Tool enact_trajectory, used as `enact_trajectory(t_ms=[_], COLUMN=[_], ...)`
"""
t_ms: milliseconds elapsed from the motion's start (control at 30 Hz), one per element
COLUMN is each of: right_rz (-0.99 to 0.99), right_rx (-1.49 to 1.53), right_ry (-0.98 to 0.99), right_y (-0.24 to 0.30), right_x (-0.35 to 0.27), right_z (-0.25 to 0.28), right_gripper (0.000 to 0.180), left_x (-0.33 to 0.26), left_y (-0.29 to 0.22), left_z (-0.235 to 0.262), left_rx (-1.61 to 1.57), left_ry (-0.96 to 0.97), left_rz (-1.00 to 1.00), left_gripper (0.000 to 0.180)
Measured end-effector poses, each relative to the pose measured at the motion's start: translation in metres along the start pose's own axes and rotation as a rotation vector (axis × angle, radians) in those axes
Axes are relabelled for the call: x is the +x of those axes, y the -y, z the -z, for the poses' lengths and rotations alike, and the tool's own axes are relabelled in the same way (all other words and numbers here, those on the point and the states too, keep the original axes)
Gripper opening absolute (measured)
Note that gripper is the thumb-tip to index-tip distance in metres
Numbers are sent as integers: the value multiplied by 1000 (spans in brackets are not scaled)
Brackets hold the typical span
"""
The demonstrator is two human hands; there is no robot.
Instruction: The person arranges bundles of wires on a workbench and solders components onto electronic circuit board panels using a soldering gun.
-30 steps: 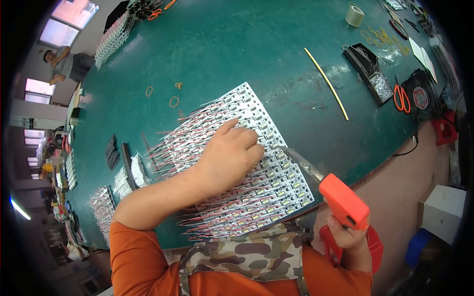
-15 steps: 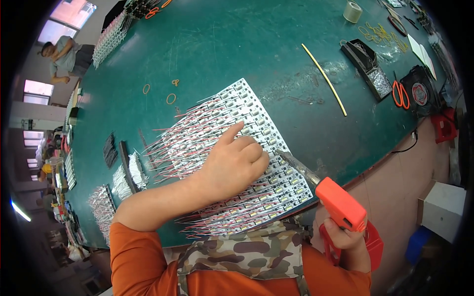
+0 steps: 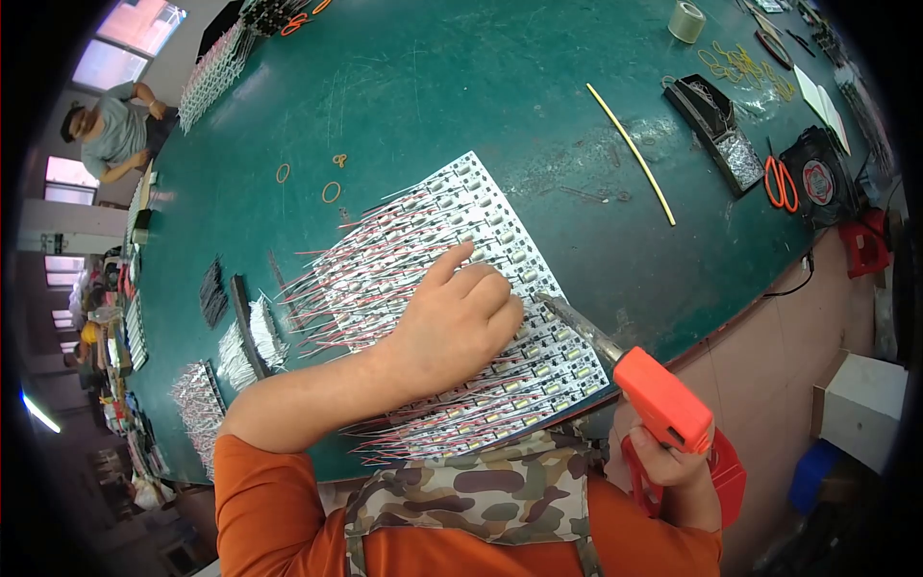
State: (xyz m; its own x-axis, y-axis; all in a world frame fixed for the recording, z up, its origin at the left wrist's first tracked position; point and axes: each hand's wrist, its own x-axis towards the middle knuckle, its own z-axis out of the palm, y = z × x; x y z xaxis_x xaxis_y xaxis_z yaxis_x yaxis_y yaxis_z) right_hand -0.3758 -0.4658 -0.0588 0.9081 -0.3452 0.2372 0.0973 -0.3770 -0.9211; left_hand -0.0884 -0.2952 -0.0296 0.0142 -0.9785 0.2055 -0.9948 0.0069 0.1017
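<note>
A large panel of small white circuit boards [image 3: 500, 226] lies on the green table, with many thin red and white wires [image 3: 332, 279] sticking out over its left side. My left hand [image 3: 454, 322] rests over the middle of the panel, its fingers curled with one reaching forward. Whatever the fingertips pinch is hidden beneath the hand. In my right hand [image 3: 665, 460] is a red soldering gun [image 3: 665, 399], gripped by its handle. Its metal tip points left and meets the panel just right of my left fingers; whether it touches a joint is too small to tell.
Left of the panel lie bundles of white wires [image 3: 266, 332] and a dark bar [image 3: 248, 327]. Rubber bands [image 3: 332, 192] are beyond it. To the right are a yellow stick [image 3: 635, 154], a black box [image 3: 713, 130], orange scissors [image 3: 780, 185] and a black fan [image 3: 822, 178]. A person [image 3: 115, 130] is at far left.
My hands, the soldering gun and the panel stay practically where they were. The person at the far left has shifted posture and moved their arms.
</note>
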Motion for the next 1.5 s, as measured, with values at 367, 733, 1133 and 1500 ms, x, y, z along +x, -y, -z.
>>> enact_trajectory(t_ms=[367, 733, 1133, 1500], right_rz=[68, 2, 26, 68], right_rx=[-40, 9, -42, -31], right_ry=[6, 24, 34, 8], right_y=[-2, 1, 1, -1], right_x=[6, 7, 8, 2], right_z=[-3, -3, -1, 0], right_gripper=[55, 56, 57, 59], left_x=[-1, 0, 0, 1], left_y=[-1, 1, 2, -1], left_z=[-1, -1, -1, -2], left_rx=[9, 5, 20, 39], left_ry=[44, 69, 70, 69], left_rz=[-13, -9, -17, -18], left_gripper=[20, 18, 18, 17])
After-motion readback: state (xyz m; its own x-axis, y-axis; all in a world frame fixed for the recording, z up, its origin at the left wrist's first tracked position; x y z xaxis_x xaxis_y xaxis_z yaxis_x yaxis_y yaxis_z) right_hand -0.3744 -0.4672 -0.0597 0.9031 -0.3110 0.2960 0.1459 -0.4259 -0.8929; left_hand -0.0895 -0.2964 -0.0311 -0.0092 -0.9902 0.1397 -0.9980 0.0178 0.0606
